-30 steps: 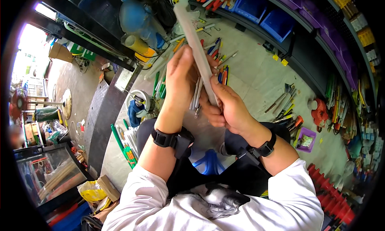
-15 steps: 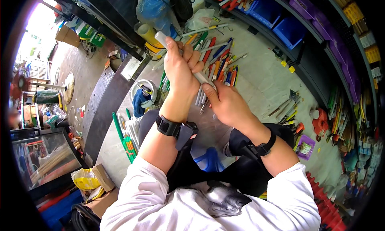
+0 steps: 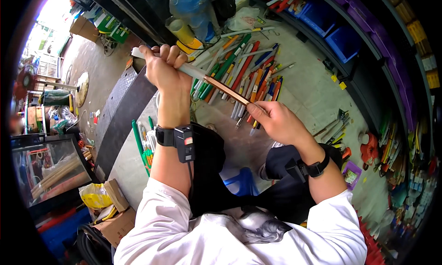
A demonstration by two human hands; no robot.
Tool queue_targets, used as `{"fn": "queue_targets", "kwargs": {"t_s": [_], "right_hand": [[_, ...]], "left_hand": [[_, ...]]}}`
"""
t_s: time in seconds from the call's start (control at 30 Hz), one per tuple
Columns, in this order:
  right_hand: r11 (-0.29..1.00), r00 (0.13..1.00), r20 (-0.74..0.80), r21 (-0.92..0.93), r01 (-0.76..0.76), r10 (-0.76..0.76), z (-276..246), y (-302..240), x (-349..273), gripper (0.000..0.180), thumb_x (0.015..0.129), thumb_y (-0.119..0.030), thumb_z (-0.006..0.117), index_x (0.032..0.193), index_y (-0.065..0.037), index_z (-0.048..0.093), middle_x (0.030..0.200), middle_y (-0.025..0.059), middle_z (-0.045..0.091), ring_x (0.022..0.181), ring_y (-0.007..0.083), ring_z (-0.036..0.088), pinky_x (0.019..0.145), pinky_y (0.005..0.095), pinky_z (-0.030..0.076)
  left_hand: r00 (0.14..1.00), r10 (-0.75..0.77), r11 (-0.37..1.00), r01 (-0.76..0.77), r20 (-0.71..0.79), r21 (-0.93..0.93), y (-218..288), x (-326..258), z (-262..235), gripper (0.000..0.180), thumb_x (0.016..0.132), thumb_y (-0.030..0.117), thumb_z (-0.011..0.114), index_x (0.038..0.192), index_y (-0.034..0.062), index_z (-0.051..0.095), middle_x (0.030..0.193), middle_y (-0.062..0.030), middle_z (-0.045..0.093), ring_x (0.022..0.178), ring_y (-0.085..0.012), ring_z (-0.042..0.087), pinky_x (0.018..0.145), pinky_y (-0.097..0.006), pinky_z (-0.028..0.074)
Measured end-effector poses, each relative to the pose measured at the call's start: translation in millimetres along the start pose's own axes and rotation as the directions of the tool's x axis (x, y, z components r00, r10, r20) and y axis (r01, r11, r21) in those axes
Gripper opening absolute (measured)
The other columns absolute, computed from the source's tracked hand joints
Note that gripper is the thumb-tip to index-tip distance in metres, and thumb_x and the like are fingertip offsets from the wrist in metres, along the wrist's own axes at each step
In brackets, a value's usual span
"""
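My left hand (image 3: 168, 71) is closed round a whitish tube-like sleeve (image 3: 192, 71), whose far end sticks out past my fingers at the upper left. From the sleeve's other end runs a long, slim copper-coloured rod (image 3: 228, 91), slanting down to the right. My right hand (image 3: 282, 121) pinches the lower end of this rod between thumb and fingers. How much of the rod lies inside the sleeve is hidden. Beneath both, on the floor, lies a loose pile of long slim sticks (image 3: 239, 71) in green, red, orange, white and blue.
Dark shelving with blue bins (image 3: 343, 43) curves along the right. A purple tray (image 3: 352, 175) sits by my right arm. Green sticks (image 3: 139, 145) stand left of my knees, and a cardboard box (image 3: 117, 226) is at lower left. Between my legs a blue stool (image 3: 244, 182) shows.
My hands have moved apart: the left up and to the left with the sleeve, the right slightly right and down. The copper-coloured rod now shows between them.
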State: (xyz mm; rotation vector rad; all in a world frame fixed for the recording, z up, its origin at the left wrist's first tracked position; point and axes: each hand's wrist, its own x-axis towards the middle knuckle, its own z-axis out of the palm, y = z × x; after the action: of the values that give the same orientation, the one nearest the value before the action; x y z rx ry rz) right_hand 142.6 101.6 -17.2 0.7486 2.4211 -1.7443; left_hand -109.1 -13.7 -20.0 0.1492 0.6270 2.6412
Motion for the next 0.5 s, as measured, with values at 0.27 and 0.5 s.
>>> {"fn": "queue_targets", "kwargs": {"t_s": [0.27, 0.5], "right_hand": [[0.962, 0.986, -0.079, -0.243, 0.125, -0.148, -29, 9, 12, 0.03, 0.094, -0.03, 0.057, 0.102, -0.003, 0.07, 0.066, 0.0153, 0.067, 0.067, 0.0276, 0.069, 0.066, 0.0375, 0.051], [0.967, 0.968, -0.11, 0.091, 0.238, -0.228, -35, 20, 20, 0.026, 0.096, -0.022, 0.052, 0.1, 0.0, 0.065, 0.068, 0.0064, 0.064, 0.062, 0.0141, 0.06, 0.062, 0.0291, 0.047]], "left_hand": [[0.994, -0.062, 0.988, 0.048, -0.089, -0.15, 7, 9, -14, 0.041, 0.107, 0.048, 0.038, 0.082, 0.0152, 0.04, 0.062, 0.003, 0.031, 0.05, -0.0084, 0.028, 0.04, -0.021, 0.023], [0.988, 0.023, 0.995, -0.008, -0.154, 0.095, 7, 8, -4, 0.028, 0.104, 0.038, 0.052, 0.089, 0.015, 0.049, 0.068, 0.0039, 0.04, 0.055, -0.007, 0.036, 0.046, -0.022, 0.029]]}}
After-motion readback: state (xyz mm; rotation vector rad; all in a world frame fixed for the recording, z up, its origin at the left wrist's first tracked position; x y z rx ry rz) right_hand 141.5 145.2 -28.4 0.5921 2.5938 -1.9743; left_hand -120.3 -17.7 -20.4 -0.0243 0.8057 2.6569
